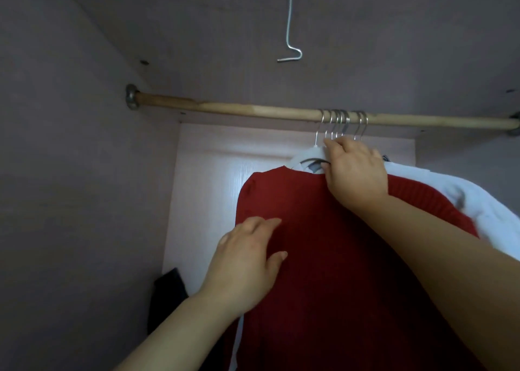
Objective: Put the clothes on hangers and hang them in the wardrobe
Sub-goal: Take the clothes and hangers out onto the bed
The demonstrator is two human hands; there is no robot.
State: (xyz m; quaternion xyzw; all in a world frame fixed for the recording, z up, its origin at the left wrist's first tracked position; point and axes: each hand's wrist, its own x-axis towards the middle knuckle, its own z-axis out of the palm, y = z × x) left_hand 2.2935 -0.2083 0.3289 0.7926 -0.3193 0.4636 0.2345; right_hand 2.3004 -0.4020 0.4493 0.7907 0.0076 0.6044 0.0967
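Note:
A dark red knitted sweater [332, 247] hangs on a white hanger [305, 155] from the wooden wardrobe rail [230, 109]. Several metal hanger hooks [339, 121] sit bunched on the rail above it. My right hand [354, 171] grips the hanger at the sweater's neck, just under the hooks. My left hand [247, 261] rests flat with straight fingers on the sweater's front near its left shoulder. Behind the sweater on the right hangs a white garment [484, 201].
The left half of the rail carries nothing. A bent metal wire hook [289, 33] dangles from the wardrobe ceiling. A dark garment [166, 294] lies low at the left, beside the wardrobe's side wall [70, 173].

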